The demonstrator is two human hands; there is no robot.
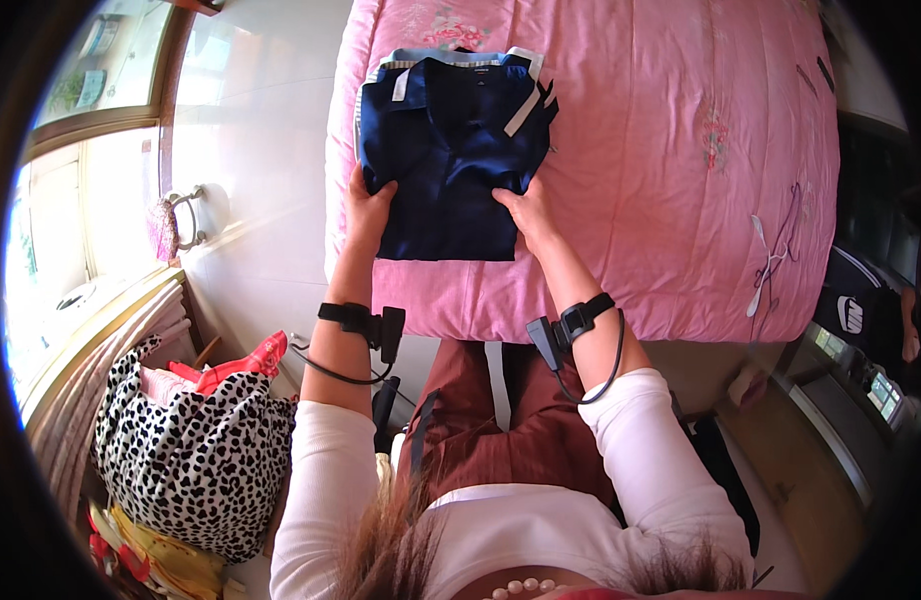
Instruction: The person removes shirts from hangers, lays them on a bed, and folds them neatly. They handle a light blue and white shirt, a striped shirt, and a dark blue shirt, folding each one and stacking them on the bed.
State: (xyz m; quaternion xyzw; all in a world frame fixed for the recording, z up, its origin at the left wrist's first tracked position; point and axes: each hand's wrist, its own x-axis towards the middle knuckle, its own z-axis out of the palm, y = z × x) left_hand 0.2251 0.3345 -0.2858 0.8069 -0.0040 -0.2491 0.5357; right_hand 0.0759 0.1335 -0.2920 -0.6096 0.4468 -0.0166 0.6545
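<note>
A folded navy satin garment (pixel 449 172) with a collar and white trim lies on top of other folded clothes (pixel 445 55), whose light blue, white and striped edges show behind and at its left. The stack rests near the front edge of a bed with a pink quilt (pixel 618 225). My left hand (pixel 367 199) grips the stack's left side, thumb on top of the navy cloth, fingers hidden beneath. On the right side my right hand (pixel 528 210) holds it in the same way, thumb on top. Whether the fingers reach under the whole stack cannot be told.
Hangers (pixel 768 266) lie on the quilt at the right. A leopard-print cloth bundle (pixel 198 457) with red fabric stands at the lower left, beside a curtain (pixel 93 405) and window. A black Nike item (pixel 854 307) is beyond the bed's right side. Straps with cables circle both forearms.
</note>
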